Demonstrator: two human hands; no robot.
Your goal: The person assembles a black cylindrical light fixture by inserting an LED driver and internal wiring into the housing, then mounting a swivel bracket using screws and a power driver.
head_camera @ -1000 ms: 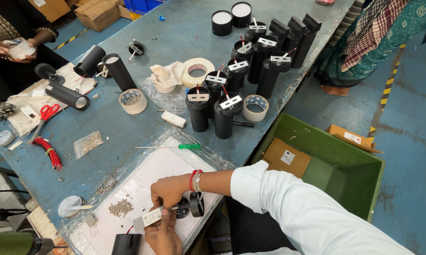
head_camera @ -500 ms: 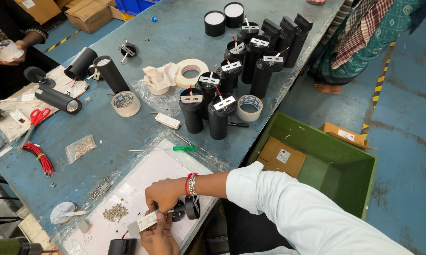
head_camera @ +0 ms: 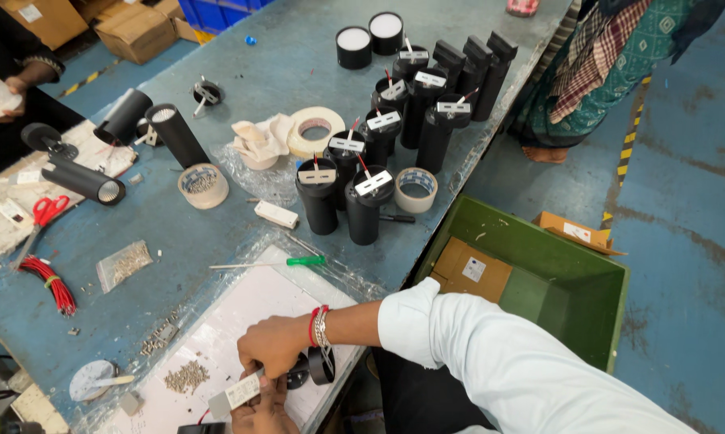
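You are looking down at a blue workbench crowded with lamp parts. Near the bottom edge, your right hand reaches in from the right, its white sleeve pushed back from a wrist wearing a red thread and a metal bangle. Its fingers are curled together over a small black lamp fitting, gripping it from above. Your left hand sits just below, partly cut off by the frame; its fingers close around a small white rectangular driver box, which touches the fitting. Both hands and parts hover over a white sheet under clear plastic, at the near edge of the bench.

On that sheet, to the left of your hands, lies a small heap of screws. Just beyond the sheet rests a screwdriver with a green handle. Further back stands a cluster of upright black cylindrical lamp housings, several topped with white brackets and red wires. A roll of tape sits just beside the cluster, and another roll lies near crumpled white cloth. At the left are red-handled scissors and a bundle of red wires. A green plastic crate holding cardboard stands on the floor to your right. Another person's hand shows at the far left.
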